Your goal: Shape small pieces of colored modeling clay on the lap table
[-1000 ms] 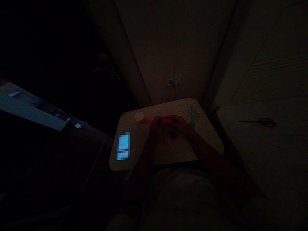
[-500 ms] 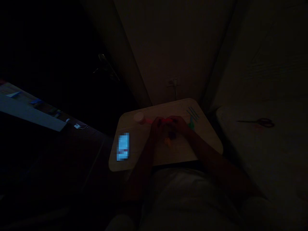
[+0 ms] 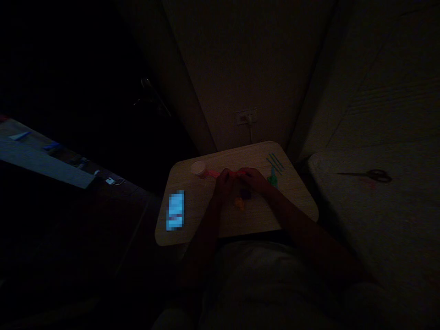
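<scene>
The light is very dim. Both of my hands meet over the middle of the small wooden table [image 3: 206,220]. My left hand [image 3: 222,182] is closed on a red, soft-looking strip [image 3: 236,173], and my right hand [image 3: 255,179] has its fingers bent around the strip's other end. A pink piece [image 3: 213,173] reaches from beside my left hand towards a pale round tub [image 3: 199,169]. Below the hands lie an orange lump [image 3: 239,203] and a dark lump [image 3: 245,194]. A green lump [image 3: 272,180] sits just right of my right hand. Finger details are hard to make out.
Several thin greenish sticks [image 3: 275,163] lie at the table's far right. A lit phone [image 3: 175,210] rests at the left. Scissors [image 3: 376,175] lie on a pale surface to the right. Behind the table, a plug sits in a wall socket [image 3: 246,117].
My right hand has shifted slightly and its fingers have drawn in around the red strip. My left hand stays nearly in place. The objects on the table have not moved.
</scene>
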`<move>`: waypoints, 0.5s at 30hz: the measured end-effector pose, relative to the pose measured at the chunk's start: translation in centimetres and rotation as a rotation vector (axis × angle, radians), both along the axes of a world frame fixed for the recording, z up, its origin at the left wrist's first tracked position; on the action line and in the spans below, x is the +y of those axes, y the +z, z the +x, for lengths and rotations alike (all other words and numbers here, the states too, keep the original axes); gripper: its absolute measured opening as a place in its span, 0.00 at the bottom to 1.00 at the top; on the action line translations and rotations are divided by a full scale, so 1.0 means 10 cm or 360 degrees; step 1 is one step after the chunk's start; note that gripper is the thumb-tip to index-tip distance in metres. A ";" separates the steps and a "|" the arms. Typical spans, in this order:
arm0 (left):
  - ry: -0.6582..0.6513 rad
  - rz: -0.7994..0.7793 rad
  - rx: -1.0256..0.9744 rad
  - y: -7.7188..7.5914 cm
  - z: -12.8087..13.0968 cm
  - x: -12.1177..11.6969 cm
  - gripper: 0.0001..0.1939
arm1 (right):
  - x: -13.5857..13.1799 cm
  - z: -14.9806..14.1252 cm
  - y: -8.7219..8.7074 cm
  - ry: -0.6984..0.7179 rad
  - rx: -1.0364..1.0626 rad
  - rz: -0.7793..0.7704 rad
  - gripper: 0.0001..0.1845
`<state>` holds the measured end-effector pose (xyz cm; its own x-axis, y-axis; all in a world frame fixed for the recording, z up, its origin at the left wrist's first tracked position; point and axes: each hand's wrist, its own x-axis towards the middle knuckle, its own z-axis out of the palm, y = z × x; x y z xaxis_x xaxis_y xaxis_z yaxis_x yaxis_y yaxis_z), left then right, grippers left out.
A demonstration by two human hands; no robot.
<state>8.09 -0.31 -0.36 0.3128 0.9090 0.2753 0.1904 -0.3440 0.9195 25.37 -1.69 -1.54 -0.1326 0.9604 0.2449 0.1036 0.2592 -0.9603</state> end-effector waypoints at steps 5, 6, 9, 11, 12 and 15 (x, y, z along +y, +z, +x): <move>-0.0060 -0.0021 0.0048 0.00 0.01 0.00 0.22 | 0.00 0.01 0.00 0.0089 0.0055 -0.0012 0.22; -0.0064 -0.0024 0.0049 0.00 0.01 0.00 0.22 | 0.00 0.01 0.00 0.0082 0.0037 -0.0003 0.22; -0.0098 -0.0019 0.0025 -0.01 0.00 0.02 0.21 | -0.01 0.00 0.02 0.0051 0.0001 -0.0010 0.23; -0.0121 -0.0023 0.0009 -0.03 -0.01 0.04 0.21 | -0.01 0.00 0.03 0.0073 0.0004 -0.0027 0.23; -0.0125 -0.0031 0.0006 -0.04 -0.01 0.05 0.20 | -0.01 0.00 0.03 0.0089 0.0003 -0.0025 0.23; -0.0128 -0.0057 -0.0016 -0.06 -0.03 0.07 0.21 | 0.01 0.02 0.02 0.0102 0.0000 0.0006 0.22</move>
